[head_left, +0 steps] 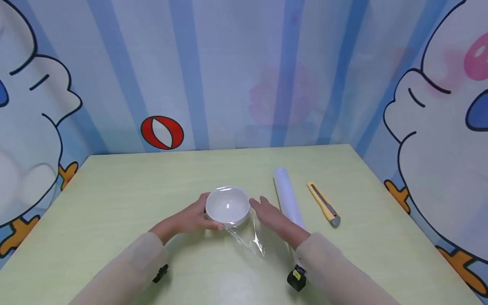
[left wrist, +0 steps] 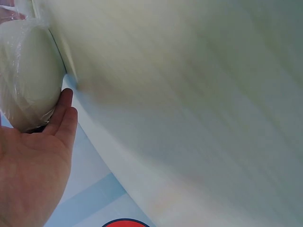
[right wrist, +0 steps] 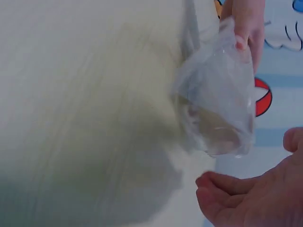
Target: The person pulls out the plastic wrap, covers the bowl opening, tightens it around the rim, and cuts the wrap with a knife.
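Note:
A white bowl (head_left: 227, 205) is covered in clear plastic film (head_left: 251, 239), and a loose part of the film trails down toward the front right. My left hand (head_left: 194, 215) grips the bowl from its left side, thumb at the front. The left wrist view shows fingers of that hand (left wrist: 38, 161) against the wrapped underside. On the other side, my right hand (head_left: 270, 214) is held close to the rim with relaxed fingers. In the right wrist view a gap separates this hand (right wrist: 251, 196) from the wrapped bowl (right wrist: 215, 127).
A long pale roll (head_left: 288, 195) lies on the table (head_left: 133, 186) beyond my right hand, partly under the right forearm. Farther right lies a yellow utility knife (head_left: 323, 203). A striped blue curtain (head_left: 228, 76) with printed cartoon figures hangs behind the table.

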The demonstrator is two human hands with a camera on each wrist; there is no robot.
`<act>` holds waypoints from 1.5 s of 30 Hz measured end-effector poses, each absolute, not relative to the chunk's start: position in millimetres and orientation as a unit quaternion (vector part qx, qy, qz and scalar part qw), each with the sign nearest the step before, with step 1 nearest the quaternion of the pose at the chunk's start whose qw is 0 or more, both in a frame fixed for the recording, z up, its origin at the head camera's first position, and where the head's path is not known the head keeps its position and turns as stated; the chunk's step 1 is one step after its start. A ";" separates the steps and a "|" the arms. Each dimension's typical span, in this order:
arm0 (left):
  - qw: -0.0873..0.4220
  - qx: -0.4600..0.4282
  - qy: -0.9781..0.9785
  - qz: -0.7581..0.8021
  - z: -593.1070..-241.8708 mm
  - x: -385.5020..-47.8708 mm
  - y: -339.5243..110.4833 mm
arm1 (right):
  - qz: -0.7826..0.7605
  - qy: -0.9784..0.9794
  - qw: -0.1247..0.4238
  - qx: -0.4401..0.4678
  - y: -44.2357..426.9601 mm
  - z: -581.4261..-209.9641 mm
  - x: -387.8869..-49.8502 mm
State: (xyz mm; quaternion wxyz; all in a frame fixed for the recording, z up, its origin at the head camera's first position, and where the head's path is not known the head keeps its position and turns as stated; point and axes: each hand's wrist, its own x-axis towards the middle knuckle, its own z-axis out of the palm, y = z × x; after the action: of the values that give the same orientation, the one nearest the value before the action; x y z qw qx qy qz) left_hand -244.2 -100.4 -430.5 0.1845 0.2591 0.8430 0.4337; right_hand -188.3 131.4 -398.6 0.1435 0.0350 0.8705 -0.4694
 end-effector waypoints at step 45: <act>0.211 0.249 0.849 0.415 -425.6 -241.3 -102.3 | -0.086 0.993 0.081 -0.026 120.9 -403.6 -203.9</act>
State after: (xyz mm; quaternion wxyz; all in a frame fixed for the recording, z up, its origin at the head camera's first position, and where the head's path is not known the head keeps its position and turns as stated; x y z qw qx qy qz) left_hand -241.3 -102.3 -425.6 0.2111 0.2495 0.8493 0.4147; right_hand -203.9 120.9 -403.6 0.0807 -0.0259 0.9927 -0.0863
